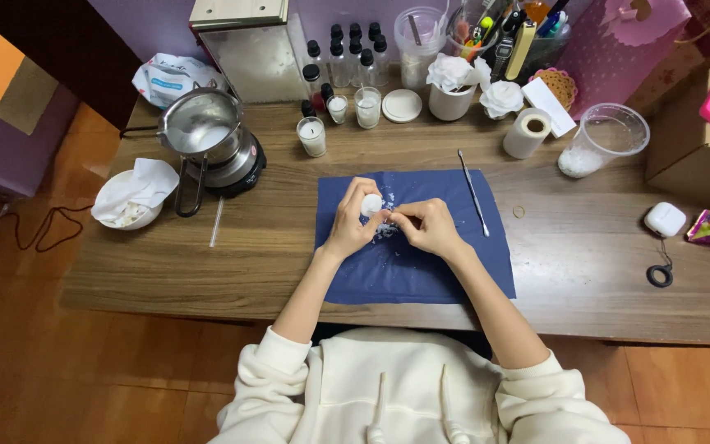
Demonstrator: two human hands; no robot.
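Note:
My left hand (pixel 352 215) holds a small white wax piece (pixel 371 204) above a dark blue cloth (pixel 437 263) on the wooden table (pixel 585 279). My right hand (pixel 426 224) is pressed against it from the right, fingertips pinched at the piece's edge. White crumbs (pixel 385 232) lie on the cloth just under the hands. A thin metal tool (pixel 473 191) lies on the cloth to the right of my right hand.
A metal pot on a small heater (pixel 207 136) stands at the left, beside a bowl with tissue (pixel 131 197). Small glass candles (pixel 312 136), bottles, white wax roses (pixel 454 72), a tape roll (pixel 527 131) and a clear plastic cup (pixel 606 136) line the back. A white earbud case (pixel 665 219) lies right.

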